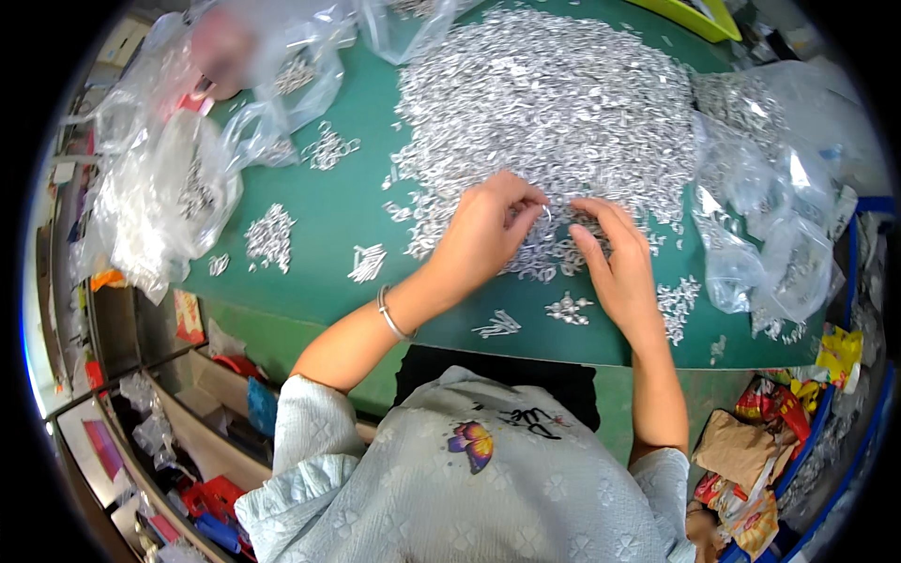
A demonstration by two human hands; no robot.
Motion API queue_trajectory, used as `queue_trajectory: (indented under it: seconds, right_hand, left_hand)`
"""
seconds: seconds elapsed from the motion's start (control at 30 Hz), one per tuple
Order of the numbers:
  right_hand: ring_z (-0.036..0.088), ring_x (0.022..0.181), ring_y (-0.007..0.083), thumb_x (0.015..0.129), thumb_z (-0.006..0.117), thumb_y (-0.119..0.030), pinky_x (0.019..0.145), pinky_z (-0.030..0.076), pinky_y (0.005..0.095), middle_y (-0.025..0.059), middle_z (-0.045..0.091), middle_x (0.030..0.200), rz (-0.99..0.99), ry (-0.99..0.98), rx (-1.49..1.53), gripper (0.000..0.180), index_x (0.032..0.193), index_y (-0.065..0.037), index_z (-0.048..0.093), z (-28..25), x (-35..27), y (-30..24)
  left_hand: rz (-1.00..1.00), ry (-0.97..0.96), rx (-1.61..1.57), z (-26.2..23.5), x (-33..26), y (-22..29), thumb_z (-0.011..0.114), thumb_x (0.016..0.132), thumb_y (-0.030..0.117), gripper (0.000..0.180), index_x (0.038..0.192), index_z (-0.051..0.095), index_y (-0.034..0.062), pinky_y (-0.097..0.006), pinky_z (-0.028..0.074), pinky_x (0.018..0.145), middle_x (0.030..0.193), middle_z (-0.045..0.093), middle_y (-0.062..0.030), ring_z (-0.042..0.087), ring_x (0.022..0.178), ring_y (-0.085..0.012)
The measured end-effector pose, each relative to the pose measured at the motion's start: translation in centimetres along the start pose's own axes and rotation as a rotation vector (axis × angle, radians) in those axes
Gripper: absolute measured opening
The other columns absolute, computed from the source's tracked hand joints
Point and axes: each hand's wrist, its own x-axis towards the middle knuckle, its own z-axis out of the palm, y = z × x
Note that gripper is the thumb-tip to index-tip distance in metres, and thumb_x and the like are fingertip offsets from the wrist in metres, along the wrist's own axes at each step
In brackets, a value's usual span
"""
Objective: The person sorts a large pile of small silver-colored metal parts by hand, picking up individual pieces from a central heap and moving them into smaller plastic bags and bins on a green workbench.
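Note:
At the near edge of a large heap of small silver metal pieces (554, 103), both hands work close together over the green table (328, 206). My left hand (483, 230), with a bangle on its wrist, pinches a small curved silver metal piece (548, 214) between thumb and fingertips. Facing it, my right hand (615, 263) has its thumb and forefinger apart, and nothing shows between them. Small groups of metal pieces lie nearer me: slim rods (497, 325) between my forearms, a cluster of knobbly pieces (569, 309) beside my right wrist, and another small pile (678, 308) right of it.
Clear plastic bags of metal parts stand at the left (155, 216) and right (788, 263). Further small piles (270, 237) sit left of my left arm. A yellow-green tray (709, 21) is at the far right edge. Below the table are open drawers (202, 413) and packets (741, 450).

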Motion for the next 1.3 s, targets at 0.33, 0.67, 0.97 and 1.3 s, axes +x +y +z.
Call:
queue_trajectory:
  seconds: [0.33,0.67,0.97,1.3]
  right_hand:
    - [0.064,0.068,0.0140,0.089,0.065,-0.017,0.064,0.050,0.0299,0.0097,0.072,0.081,0.262,0.207,-0.133,0.017,0.096,-0.003,0.071,-10.7,2.3,2.4]
    - [0.067,0.088,0.0274,0.092,0.059,-0.029,0.079,0.051,0.0343,0.0135,0.071,0.096,0.153,0.537,-0.901,0.028,0.106,-0.008,0.069,-31.5,14.1,11.8]
    - [0.061,0.097,0.0317,0.079,0.072,-0.012,0.086,0.046,0.0394,0.0144,0.066,0.102,-0.082,-0.295,-0.266,0.022,0.097,-0.001,0.066,-7.6,2.2,0.0]
    - [0.056,0.085,0.0308,0.075,0.072,-0.006,0.078,0.042,0.0403,0.0120,0.061,0.084,-0.029,-0.009,-0.413,0.014,0.084,-0.001,0.061,-1.7,1.4,3.5]
  left_hand:
    - [0.204,-0.021,-0.030,1.8,0.8,1.4,0.068,0.081,-0.002,0.027,0.107,0.064,0.0018,-0.034,0.053,0.082,0.104,0.065,-0.0123,0.065,0.094,-0.0248]
    - [0.261,0.106,0.415,-2.0,0.5,-1.0,0.069,0.078,0.001,0.024,0.101,0.064,0.0001,-0.041,0.046,0.087,0.102,0.063,-0.0145,0.059,0.099,-0.0344]
    - [0.358,0.152,0.606,0.2,1.3,-3.5,0.071,0.079,0.010,0.027,0.105,0.063,0.0062,-0.037,0.037,0.081,0.105,0.056,-0.0058,0.052,0.098,-0.0253]
    - [0.389,0.137,0.628,1.0,2.1,-3.1,0.068,0.078,0.006,0.021,0.097,0.059,0.0080,-0.037,0.035,0.077,0.100,0.054,-0.0056,0.052,0.094,-0.0240]
